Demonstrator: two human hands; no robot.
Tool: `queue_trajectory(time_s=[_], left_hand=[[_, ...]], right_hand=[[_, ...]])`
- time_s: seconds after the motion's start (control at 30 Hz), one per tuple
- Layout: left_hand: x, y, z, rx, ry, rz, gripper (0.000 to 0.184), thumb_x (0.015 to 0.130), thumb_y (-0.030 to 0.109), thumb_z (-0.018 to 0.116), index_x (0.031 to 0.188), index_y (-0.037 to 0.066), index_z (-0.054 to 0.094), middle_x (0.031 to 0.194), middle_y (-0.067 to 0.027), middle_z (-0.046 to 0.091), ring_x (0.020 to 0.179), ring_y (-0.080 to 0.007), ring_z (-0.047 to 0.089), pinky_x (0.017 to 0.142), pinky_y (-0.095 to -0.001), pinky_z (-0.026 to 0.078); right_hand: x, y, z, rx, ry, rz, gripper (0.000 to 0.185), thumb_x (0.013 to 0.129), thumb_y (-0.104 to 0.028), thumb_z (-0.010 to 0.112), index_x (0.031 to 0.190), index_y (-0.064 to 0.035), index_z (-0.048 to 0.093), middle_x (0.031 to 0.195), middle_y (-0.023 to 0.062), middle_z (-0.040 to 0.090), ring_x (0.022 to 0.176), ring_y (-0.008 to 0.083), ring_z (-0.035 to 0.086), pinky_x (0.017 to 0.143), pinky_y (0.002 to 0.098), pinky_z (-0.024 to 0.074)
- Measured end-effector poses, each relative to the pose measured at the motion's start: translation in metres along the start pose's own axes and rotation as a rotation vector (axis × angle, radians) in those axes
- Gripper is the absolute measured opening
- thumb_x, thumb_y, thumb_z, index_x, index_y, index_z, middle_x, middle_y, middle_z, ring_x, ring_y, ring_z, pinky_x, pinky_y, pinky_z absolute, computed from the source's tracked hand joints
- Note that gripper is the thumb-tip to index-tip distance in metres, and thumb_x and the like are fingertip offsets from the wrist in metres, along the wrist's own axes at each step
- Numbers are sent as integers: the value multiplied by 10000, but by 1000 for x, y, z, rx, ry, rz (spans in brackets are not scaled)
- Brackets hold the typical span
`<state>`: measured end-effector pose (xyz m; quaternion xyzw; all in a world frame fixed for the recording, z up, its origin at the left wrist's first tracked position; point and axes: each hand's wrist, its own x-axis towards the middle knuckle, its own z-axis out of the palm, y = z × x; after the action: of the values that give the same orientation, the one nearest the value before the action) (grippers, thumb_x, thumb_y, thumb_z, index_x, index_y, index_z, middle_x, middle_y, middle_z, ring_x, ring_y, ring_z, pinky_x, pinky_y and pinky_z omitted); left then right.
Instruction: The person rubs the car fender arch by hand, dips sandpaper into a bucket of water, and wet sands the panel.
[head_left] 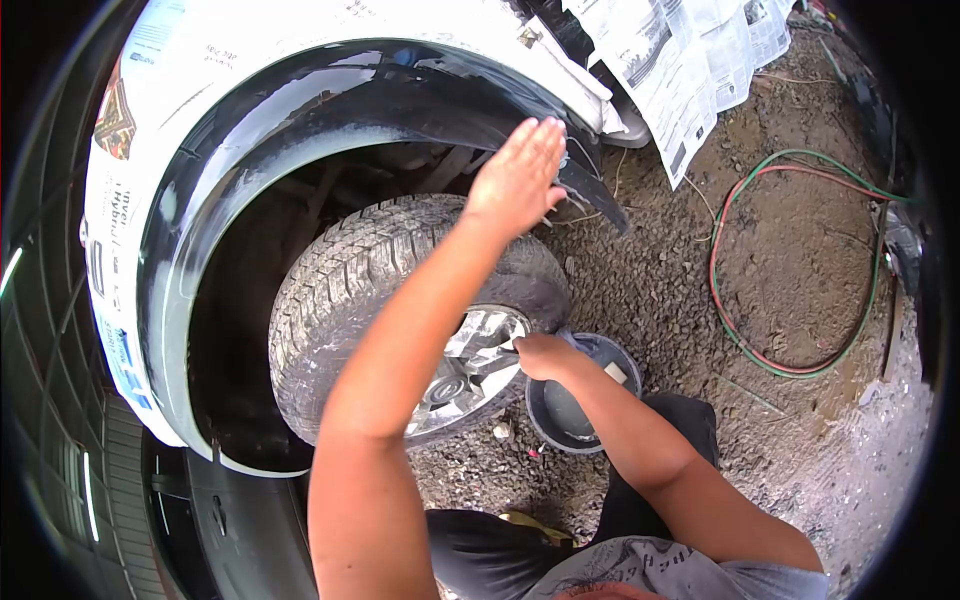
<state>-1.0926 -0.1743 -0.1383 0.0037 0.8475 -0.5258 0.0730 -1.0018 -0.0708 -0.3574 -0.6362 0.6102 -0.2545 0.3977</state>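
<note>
My left hand (518, 178) lies with its fingers stretched out against the lower end of the glossy black wheel arch panel (440, 85). Below it, my right hand (548, 357) is closed beside the silver wheel rim (470, 370), at the edge of a grey bucket (535, 415). Something dark shows at its fingertips, too small to make out. A worn, dusty tyre (345, 290) leans inside the arch. The bucket holds greyish water and a small pale block (615, 372).
Newspaper sheets (670, 70) cover the bodywork around the arch. A looped green and red hose (715, 270) lies on the dirt at the right. Gravel (650, 270) surrounds the bucket. A dark car door (245, 520) stands at the lower left.
</note>
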Motion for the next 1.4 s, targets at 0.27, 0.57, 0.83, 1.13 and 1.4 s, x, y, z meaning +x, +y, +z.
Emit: queue_trajectory(time_s=[0.27, 0.57, 0.83, 1.13, 1.4], left_hand=[[-82, -90, -31, -140, 116, -225, 739, 1016, 527, 509, 1574, 62, 372, 1684, -82, 287, 1563, -221, 238, 1287, -416, 163], [-260, -177, -85, 43, -105, -403, 743, 973, 435, 609, 1592, 106, 363, 1671, -66, 325, 1564, -246, 244, 1283, -463, 174], [-322, -220, -74, 64, 29, -372, 566, 928, 386, 675, 1479, 310, 571, 1615, -41, 439, 1511, -343, 354, 1240, -548, 219], [-322, -214, -75, 0, 140, -348, 611, 881, 286, 725, 1466, 357, 560, 1661, -33, 353, 1548, -284, 288, 1271, -519, 184], [-323, -216, -84, -78, 93, -386, 703, 942, 348, 657, 1577, 186, 403, 1671, -7, 325, 1560, -248, 246, 1295, -504, 123]], right_hand=[[8, 10, 2, 57, 71, 16, 533, 935, -79, 485, 1468, -54, 490, 1213, 265, 682, 1144, 419, 657, 961, 501, 515], [48, 54, 44, -78, -67, 14, 341, 894, -104, 543, 1174, -49, 729, 1201, 233, 706, 1113, 393, 688, 916, 498, 542], [44, 34, 51, -267, -283, 319, 307, 900, -175, 603, 1129, -60, 772, 1233, 182, 716, 1142, 354, 698, 937, 470, 560], [13, 122, 108, -528, -416, 263, 289, 920, -145, 595, 1128, -58, 774, 1224, 211, 714, 1136, 378, 690, 956, 475, 548], [-32, 62, -3, 475, 271, 83, 618, 887, 28, 493, 1501, -26, 449, 1352, 220, 603, 1268, 303, 581, 1055, 414, 452]])
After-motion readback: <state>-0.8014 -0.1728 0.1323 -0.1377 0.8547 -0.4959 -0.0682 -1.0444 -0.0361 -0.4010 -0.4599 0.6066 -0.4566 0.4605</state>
